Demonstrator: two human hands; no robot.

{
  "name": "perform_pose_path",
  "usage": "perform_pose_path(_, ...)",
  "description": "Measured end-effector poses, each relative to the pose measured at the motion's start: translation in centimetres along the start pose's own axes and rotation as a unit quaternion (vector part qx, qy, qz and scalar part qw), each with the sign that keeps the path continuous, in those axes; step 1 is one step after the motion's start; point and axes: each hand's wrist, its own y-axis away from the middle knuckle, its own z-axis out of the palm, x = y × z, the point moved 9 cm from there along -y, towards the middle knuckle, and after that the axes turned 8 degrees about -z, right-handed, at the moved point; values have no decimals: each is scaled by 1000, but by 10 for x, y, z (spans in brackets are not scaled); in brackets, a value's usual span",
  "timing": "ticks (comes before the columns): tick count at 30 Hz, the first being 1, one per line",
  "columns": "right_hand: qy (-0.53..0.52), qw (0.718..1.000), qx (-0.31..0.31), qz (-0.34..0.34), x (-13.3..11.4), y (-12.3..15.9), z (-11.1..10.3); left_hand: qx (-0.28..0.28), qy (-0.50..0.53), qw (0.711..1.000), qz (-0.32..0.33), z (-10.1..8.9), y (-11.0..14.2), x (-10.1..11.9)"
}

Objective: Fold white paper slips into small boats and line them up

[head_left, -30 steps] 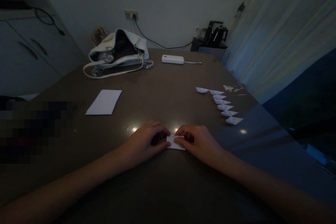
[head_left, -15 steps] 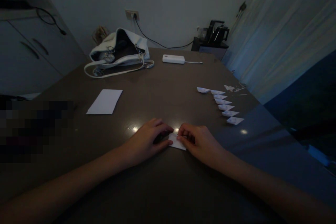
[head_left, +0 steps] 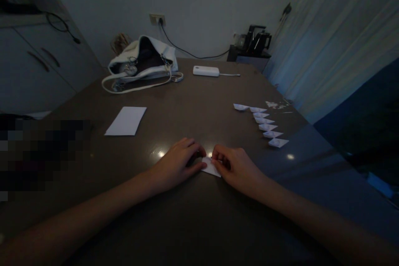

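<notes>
A small folded piece of white paper lies on the brown table between my hands. My left hand has its thumb on the paper's left part, with the fingers curled round its far side. From the right, my right hand pinches the paper's upper edge between thumb and forefinger. The fingers cover parts of the paper's far edge. Several folded paper boats stand in a slanting row on the right. At the left, a stack of white paper sheets lies flat.
A white handbag with a loose strap lies at the back left. A white power bank with a short cable is near the far edge. Paper scraps lie by the right edge. Beyond the table stands a black kettle.
My left thumb has slid slightly right over the paper, so less of its left side shows. The right hand keeps its pinch. The boats and stack stay in place.
</notes>
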Motion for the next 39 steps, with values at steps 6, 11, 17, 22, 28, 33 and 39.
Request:
perform_pose_path(6,4,1000,-3,-1,-1,-2,1,5,1,1000,-12,2,-1,-3)
perform_pose_path(11,-27,1000,6,1,1,0,0,0,13,1000,-9,0,0,-2)
perform_pose_path(17,-65,997,29,-8,-1,3,-4,-14,46,999,-24,-4,5,-3)
perform_pose_path(22,-92,995,26,-2,2,4,-5,-28,49,998,-16,-4,6,-3)
perform_pose_path(28,-156,987,41,-19,-1,8,-6,-44,171,983,-44,-8,5,-6)
perform_pose_path(33,-160,981,99,-41,-1,9,-15,-85,378,912,-137,1,7,-12)
perform_pose_path(39,-122,984,101,-84,-13,10,-15,-104,432,889,-108,5,10,4)
